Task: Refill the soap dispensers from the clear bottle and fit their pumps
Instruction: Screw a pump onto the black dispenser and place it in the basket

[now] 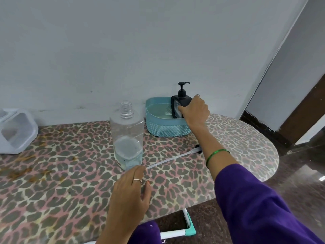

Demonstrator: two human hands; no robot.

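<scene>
Everything is placed here relative to the clear bottle (127,136), which stands upright and uncapped on the leopard-print board (70,166), with a little liquid at its bottom.

Far to the left of the bottle, at the edge of the view, a white plastic container (16,131) rests on the board. Just in front of the bottle, the left hand (131,187) hovers with relaxed fingers and holds nothing. From the foot of the bottle, a loose pump (175,156) lies flat on the board with its long tube toward the bottle; its black head is partly hidden by the right forearm.

To the right of the bottle and behind it, a blue basket (165,127) stands against the wall. Inside it is a black soap dispenser (181,103) with its pump fitted. The right hand (195,111) grasps this dispenser by its body; probably the dispenser touches the basket floor, but the rim hides its base.
</scene>
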